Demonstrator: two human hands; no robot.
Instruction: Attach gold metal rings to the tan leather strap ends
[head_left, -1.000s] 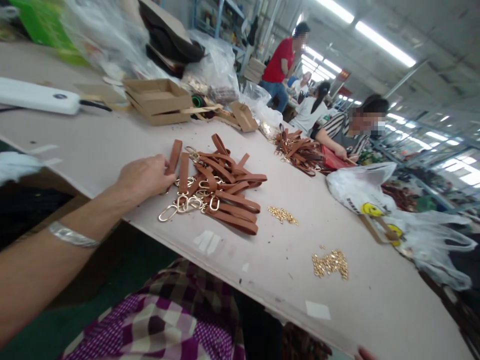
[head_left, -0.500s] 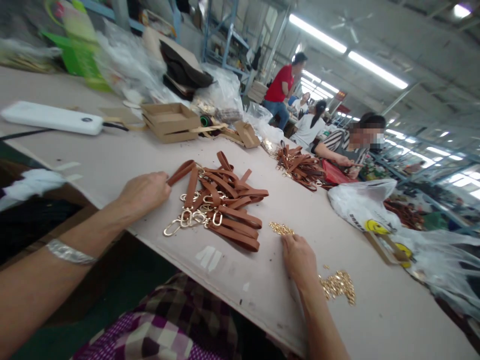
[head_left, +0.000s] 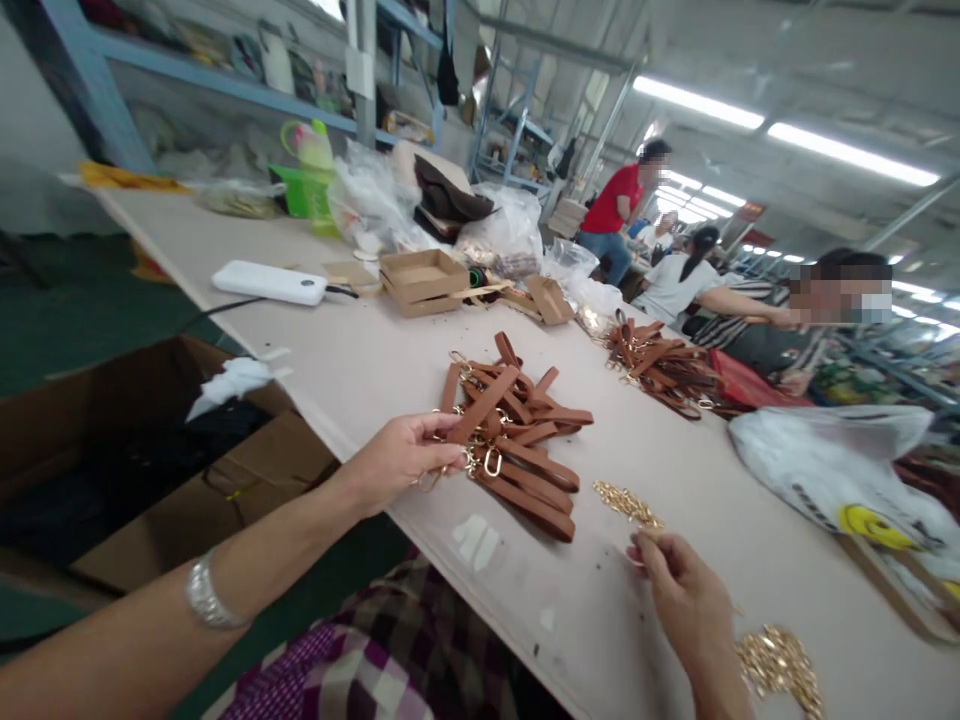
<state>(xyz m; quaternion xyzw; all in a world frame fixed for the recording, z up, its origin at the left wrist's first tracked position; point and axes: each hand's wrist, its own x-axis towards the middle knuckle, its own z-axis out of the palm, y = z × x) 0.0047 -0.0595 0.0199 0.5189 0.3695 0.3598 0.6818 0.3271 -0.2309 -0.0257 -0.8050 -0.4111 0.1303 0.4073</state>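
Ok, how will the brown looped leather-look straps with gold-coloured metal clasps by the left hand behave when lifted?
The brown looped straps probably flex yet spring back: their bends are rounded and open. Their gold-coloured metal clasps likely make one end heavier and may swing. One could snag its neighbours, since several lie crossed and overlapping.

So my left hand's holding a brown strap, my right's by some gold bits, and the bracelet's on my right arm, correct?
No, the head view shows the bracelet on the left arm. Left hand holding a brown strap, right hand by some gold bits: yes.
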